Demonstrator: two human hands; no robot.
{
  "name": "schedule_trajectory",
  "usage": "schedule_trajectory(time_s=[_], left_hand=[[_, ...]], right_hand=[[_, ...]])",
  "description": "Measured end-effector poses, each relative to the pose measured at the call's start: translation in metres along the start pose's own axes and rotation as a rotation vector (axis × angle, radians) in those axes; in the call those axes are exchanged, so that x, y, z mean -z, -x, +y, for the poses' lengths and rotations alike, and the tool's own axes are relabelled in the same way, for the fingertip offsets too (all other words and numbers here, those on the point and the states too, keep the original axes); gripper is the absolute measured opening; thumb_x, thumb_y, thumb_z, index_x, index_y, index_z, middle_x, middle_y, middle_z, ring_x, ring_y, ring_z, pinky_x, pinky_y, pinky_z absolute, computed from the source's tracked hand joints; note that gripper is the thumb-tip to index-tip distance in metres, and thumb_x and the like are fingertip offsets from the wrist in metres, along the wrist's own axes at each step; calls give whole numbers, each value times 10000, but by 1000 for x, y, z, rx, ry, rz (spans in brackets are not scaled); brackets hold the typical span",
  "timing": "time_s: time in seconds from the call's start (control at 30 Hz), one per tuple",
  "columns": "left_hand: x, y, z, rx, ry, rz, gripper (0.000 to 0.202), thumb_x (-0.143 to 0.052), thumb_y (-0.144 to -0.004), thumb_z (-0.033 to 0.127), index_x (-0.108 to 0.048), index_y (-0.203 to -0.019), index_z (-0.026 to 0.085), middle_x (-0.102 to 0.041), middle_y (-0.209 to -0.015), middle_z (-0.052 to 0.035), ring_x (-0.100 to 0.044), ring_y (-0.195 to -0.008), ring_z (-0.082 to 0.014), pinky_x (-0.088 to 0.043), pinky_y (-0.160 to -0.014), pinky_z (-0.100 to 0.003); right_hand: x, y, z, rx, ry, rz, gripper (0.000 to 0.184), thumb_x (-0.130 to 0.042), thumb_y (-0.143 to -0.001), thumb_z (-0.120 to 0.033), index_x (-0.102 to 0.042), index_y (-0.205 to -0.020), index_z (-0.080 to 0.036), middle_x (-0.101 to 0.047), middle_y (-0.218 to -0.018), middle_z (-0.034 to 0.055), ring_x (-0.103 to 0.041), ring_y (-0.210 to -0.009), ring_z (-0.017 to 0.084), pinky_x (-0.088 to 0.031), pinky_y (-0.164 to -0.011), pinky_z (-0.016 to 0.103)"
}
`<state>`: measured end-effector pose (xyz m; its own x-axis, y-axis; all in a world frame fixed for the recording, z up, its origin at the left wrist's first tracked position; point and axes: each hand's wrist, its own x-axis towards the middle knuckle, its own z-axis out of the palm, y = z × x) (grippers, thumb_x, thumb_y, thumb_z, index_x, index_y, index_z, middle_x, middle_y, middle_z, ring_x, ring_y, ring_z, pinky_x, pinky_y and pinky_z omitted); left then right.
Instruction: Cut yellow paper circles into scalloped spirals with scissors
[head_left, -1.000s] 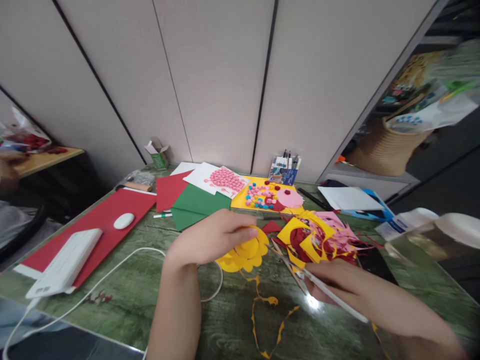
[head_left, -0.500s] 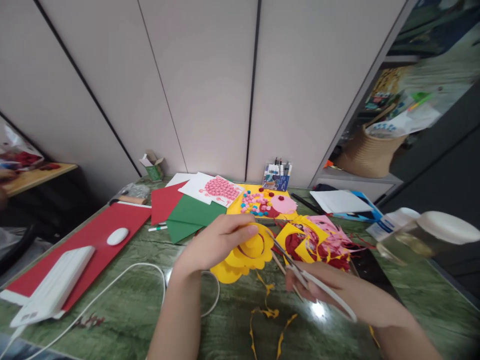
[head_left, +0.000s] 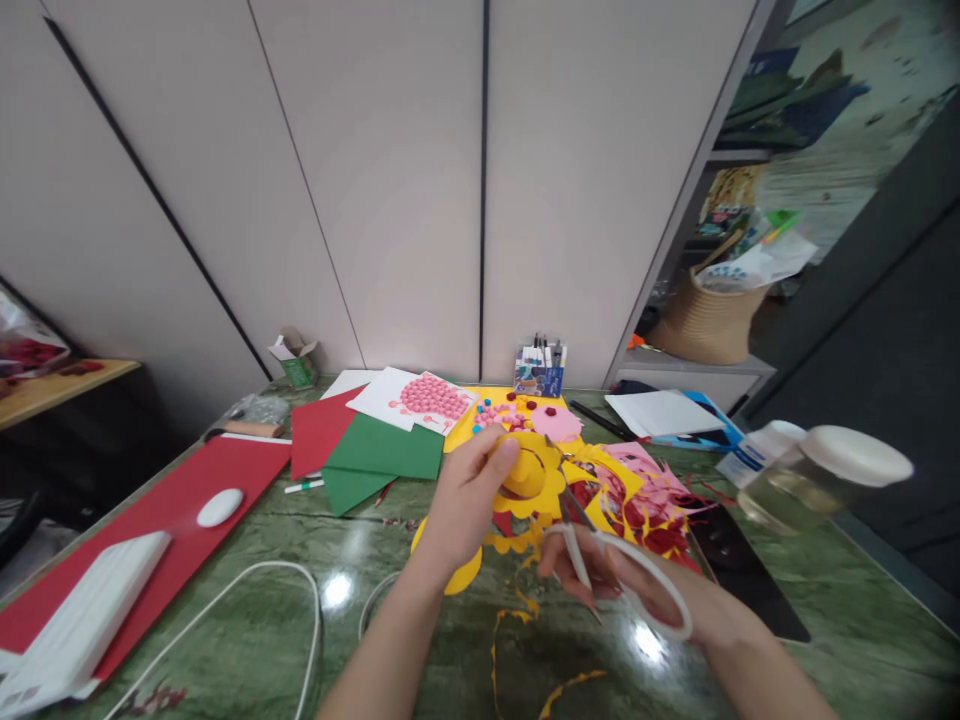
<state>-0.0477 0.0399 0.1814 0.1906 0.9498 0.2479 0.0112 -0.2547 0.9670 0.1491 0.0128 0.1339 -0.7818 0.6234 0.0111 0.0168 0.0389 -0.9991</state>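
My left hand (head_left: pixel 472 490) pinches a scalloped yellow paper flower (head_left: pixel 545 475), thumb on top near its curled middle. In my right hand (head_left: pixel 600 570) is a pair of scissors (head_left: pixel 576 545) with white loop handles. Their blades reach up to the paper's right edge; how far apart they stand is hard to tell. A thin pointed stick also shows at the right fingers, its kind unclear. Another piece of yellow paper (head_left: pixel 463 580) shows below my left wrist, partly hidden. Thin yellow paper trimmings (head_left: pixel 517 612) trail on the green table under the hands.
Behind my right hand lies a pile of red, pink and yellow paper scraps (head_left: pixel 652 480). Green sheets (head_left: pixel 386 447) and a card with pink beads (head_left: pixel 435 398) lie at the back. A lidded clear jar (head_left: pixel 795 480) stands right; a white power strip (head_left: pixel 90 615) lies left.
The yellow flower is turned and tilted more upright, and my left hand has rotated with it. The scissors' blades have swung steeper. The whole view has shifted a little.
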Motion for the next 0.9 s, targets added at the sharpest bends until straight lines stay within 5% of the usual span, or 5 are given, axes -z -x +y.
schedule_trajectory(time_s=[0.27,0.9], left_hand=[[-1,4,2,45,-108,-63,334,-426,-889,405,-425,-649,173,-439,-652,24,-408,-621,-114,-309,-580,-238],[-9,10,3,13,-119,6,333,-400,-895,421,-381,-661,185,-396,-631,31,-358,-599,-116,-283,-546,-239]], right_hand=[[4,6,-1,13,164,79,501,-247,-897,-610,-518,-1038,-214,-453,-794,11,-362,-673,164,-315,-606,295],[-8,4,-12,13,160,174,421,-245,-935,-546,-486,-910,-202,-427,-729,-11,-365,-640,145,-308,-605,268]])
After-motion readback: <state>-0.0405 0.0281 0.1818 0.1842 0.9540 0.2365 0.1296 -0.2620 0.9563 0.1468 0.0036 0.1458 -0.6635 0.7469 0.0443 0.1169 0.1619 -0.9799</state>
